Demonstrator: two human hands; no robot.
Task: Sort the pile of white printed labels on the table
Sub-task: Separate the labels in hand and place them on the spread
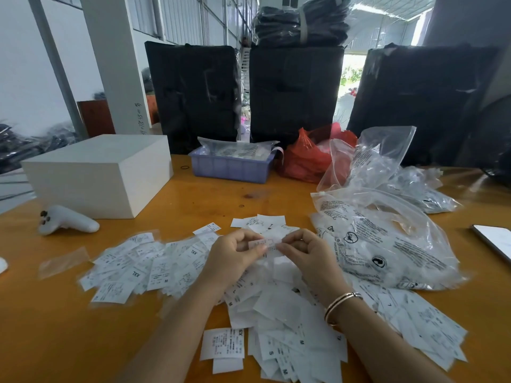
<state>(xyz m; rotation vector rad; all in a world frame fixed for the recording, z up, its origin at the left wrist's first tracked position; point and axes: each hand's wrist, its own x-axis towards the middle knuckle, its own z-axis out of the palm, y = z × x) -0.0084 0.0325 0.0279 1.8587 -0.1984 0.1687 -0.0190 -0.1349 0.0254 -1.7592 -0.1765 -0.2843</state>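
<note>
A wide pile of white printed labels [279, 313] covers the orange table [55, 327], spreading left in a fan [143, 269] marked XXL and right toward the plastic bags. Both hands hover above the pile's middle. My left hand [235, 254] and my right hand [307, 251] pinch the two ends of one small white label [266, 243] between thumbs and fingertips. A few separate labels [260, 221] lie just beyond the hands. One label marked XS [222, 344] lies alone at the near edge. My right wrist wears two bangles.
A white box [99, 172] and a white controller [66, 219] sit left. A purple tray [229, 164], a red bag [307, 158] and clear printed plastic bags [387, 239] lie behind and right. A phone [495, 241] rests at the right edge. Black bundles stand behind the table.
</note>
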